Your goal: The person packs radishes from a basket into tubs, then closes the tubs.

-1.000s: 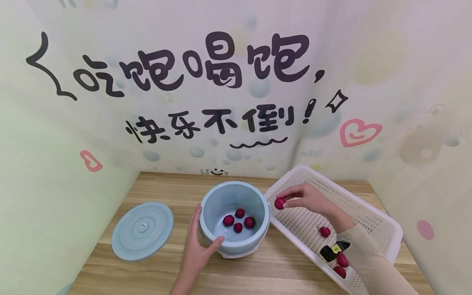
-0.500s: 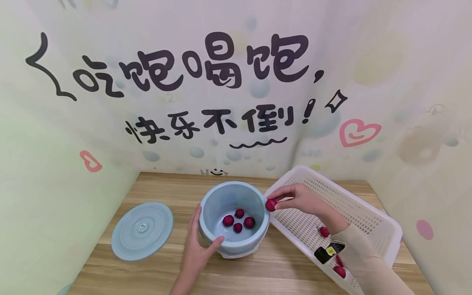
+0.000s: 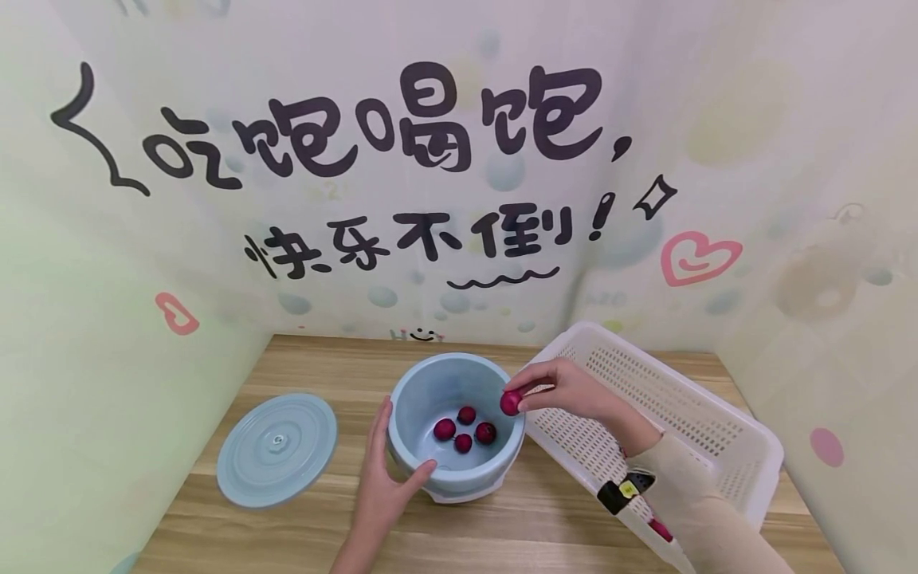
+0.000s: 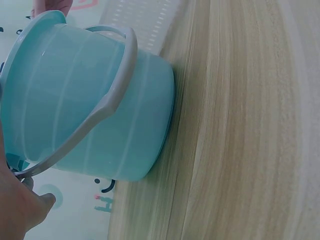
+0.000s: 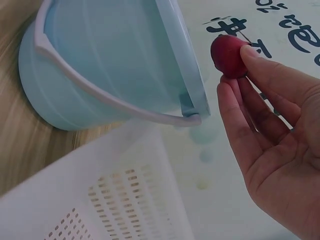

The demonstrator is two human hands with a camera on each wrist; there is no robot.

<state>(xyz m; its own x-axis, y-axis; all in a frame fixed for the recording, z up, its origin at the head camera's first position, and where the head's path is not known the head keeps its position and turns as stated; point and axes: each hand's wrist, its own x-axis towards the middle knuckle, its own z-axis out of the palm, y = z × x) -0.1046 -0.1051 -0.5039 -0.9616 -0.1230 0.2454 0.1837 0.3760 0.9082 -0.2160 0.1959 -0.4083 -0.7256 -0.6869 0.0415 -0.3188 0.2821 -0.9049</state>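
Note:
A pale blue bucket point(image 3: 469, 481) with a handle point(image 4: 107, 102) stands upright on the table. My left hand point(image 3: 387, 490) holds its left side, thumb over the front of the rim and fingers along the wall. Inside, several small round dark-red fruits point(image 3: 445, 430) lie on the bottom. My right hand point(image 3: 577, 391) pinches another dark-red fruit point(image 5: 229, 56) between thumb and fingertips. In the head view this fruit overlaps the bucket's right inner wall, just inside the rim.
To the right, a white perforated basket point(image 3: 760, 470) sits slanted, its left side close to the bucket. A red fruit point(image 3: 661, 529) shows in it, partly hidden by the right sleeve. The blue lid point(image 3: 278, 470) lies on the wooden table point(image 3: 337, 363) at left.
My right hand has moved left with the fruit, from over the basket to the bucket's right rim. The left hand and bucket have stayed in place.

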